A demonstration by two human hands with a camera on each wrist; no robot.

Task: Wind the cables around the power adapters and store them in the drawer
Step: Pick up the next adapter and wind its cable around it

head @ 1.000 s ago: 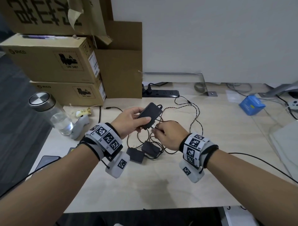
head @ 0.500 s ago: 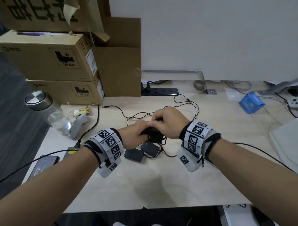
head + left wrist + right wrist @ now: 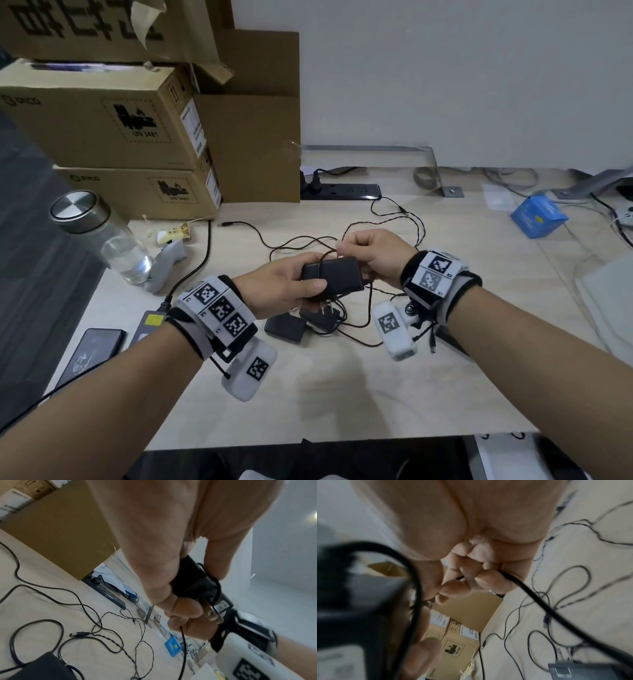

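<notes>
My left hand [image 3: 291, 284] grips a black power adapter [image 3: 334, 275] above the desk, thumb on its near edge; its metal prongs [image 3: 212, 615] stick out past my fingers. One turn of thin black cable [image 3: 322, 265] crosses the adapter. My right hand [image 3: 371, 253] pinches that cable [image 3: 530, 595] just behind the adapter. Two more black adapters [image 3: 286, 327] [image 3: 323, 317] lie on the desk under my hands, their cables [image 3: 376, 236] tangled in loose loops behind. No drawer is in view.
Stacked cardboard boxes [image 3: 102, 116] fill the back left. A black power strip [image 3: 342, 192] lies by the wall. A glass bottle [image 3: 102, 236], a grey controller [image 3: 168, 263] and a phone [image 3: 89, 353] sit left; a blue box [image 3: 537, 219] sits right.
The adapter has turned from flat in my left hand to lying crosswise with a cable loop over it. My right hand went over the adapter and now sits behind it, pinching the cable.
</notes>
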